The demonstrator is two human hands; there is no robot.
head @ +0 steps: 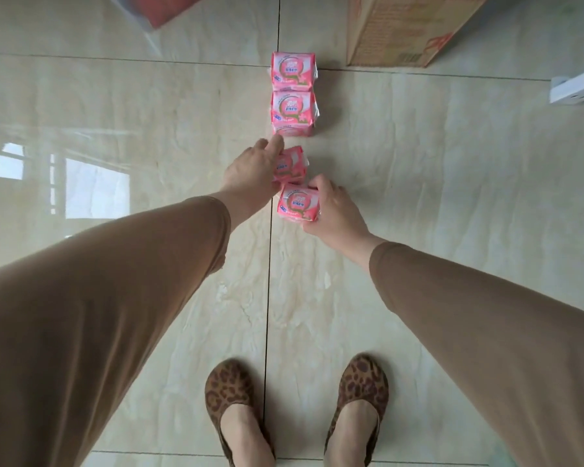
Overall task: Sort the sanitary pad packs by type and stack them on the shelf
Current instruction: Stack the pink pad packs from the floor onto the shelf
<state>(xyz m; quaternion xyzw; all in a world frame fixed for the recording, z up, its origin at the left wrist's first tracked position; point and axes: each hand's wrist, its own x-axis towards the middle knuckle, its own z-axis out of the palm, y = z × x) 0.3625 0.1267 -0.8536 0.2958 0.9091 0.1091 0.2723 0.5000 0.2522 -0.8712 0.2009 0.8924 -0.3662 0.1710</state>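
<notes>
Four pink packs lined on tiled floor (418, 197). Nearest pack (297, 205) gripped by right hand (334, 210), fingers curled over edge. Second pack (292, 165) touched by left hand (250, 166); grip cannot be judged. Packs judged light, soft, slippery-wrapped; best pinched across sides.

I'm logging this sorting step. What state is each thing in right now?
left hand: grips a pink pack
right hand: grips the nearest pink pack
two far pink packs: on the floor, in line, untouched
cardboard box: standing on the floor
</notes>
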